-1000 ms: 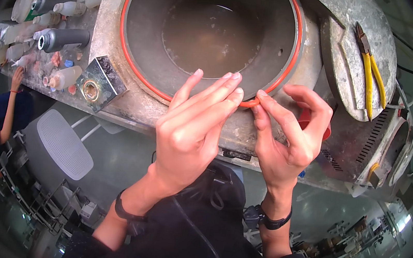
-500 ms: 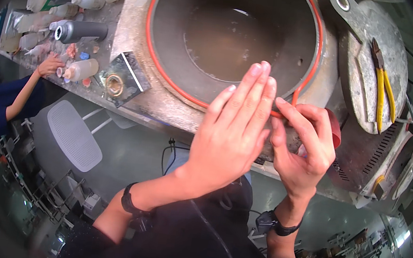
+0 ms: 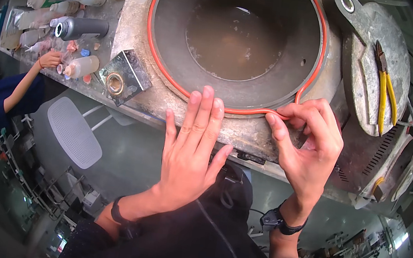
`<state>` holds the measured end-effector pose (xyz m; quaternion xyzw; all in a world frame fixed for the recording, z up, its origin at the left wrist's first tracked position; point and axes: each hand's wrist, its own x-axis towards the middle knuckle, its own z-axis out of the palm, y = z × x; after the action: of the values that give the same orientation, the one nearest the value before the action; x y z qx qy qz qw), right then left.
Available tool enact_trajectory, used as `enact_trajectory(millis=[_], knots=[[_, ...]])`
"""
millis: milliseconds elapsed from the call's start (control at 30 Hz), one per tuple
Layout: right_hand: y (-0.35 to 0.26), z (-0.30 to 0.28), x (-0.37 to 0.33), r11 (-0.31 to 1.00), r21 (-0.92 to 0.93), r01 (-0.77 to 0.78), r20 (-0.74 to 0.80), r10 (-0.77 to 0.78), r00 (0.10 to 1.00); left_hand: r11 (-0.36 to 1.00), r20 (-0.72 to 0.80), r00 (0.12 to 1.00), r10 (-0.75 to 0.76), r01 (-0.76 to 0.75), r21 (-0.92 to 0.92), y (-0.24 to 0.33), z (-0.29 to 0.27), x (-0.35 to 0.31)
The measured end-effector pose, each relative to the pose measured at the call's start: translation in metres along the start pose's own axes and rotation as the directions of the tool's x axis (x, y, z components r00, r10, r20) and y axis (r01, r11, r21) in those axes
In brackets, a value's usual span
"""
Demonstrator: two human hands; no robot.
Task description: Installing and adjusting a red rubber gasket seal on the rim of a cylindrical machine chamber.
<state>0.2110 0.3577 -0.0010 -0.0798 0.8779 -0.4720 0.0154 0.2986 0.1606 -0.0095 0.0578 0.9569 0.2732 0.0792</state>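
Note:
An orange-red rubber cord (image 3: pixel 321 60) runs around the rim of a deep grey round metal vessel (image 3: pixel 299 21). Its front stretch lies along the near edge, and its right part bends down off the rim toward my right hand (image 3: pixel 315 133). That hand pinches the cord between thumb and forefinger just outside the rim at the front right. My left hand (image 3: pixel 191 145) is open, fingers stretched out, its fingertips pressing on the cord at the near rim. Cloudy brownish liquid (image 3: pixel 236 44) stands in the bottom of the vessel.
Yellow-handled pliers (image 3: pixel 386 90) lie on a round metal lid (image 3: pixel 364 61) at the right. Several bottles (image 3: pixel 81 30) crowd the left bench, where another person's hand (image 3: pixel 50 59) reaches in. A metal block with a brass ring (image 3: pixel 115 83) sits nearer. A grey chair (image 3: pixel 74 132) stands below.
My left hand has moved left and down along the rim, its fingers spreading apart. More of the cord now shows between my hands. My right hand keeps its pinch, shifted slightly.

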Motion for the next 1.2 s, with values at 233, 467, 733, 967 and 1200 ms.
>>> enact_trajectory(millis=[233,467,733,967,1200], knots=[[-0.021,0.022,-0.013,0.945,-0.241,0.222,0.025,-0.223,0.974,1.000,0.022,1.000,-0.010,0.010,0.006,0.005,-0.011,0.006],[-0.026,0.048,-0.024,0.736,-0.510,0.445,0.162,-0.425,0.890,0.993,-0.009,0.996,-0.093,0.092,-0.068,-0.018,-0.035,0.007],[-0.016,0.044,-0.033,0.729,-0.580,0.364,0.167,-0.330,0.929,0.998,0.009,0.998,-0.058,0.058,0.031,-0.017,-0.047,0.013],[0.004,0.029,-0.030,0.849,-0.463,0.257,-0.056,-0.317,0.947,0.993,-0.010,1.000,-0.007,0.006,-0.117,0.002,-0.031,0.027],[-0.001,0.013,-0.024,0.969,0.150,-0.196,-0.256,0.230,0.939,0.864,-0.302,0.936,0.180,-0.297,-0.407,0.007,0.002,0.079]])
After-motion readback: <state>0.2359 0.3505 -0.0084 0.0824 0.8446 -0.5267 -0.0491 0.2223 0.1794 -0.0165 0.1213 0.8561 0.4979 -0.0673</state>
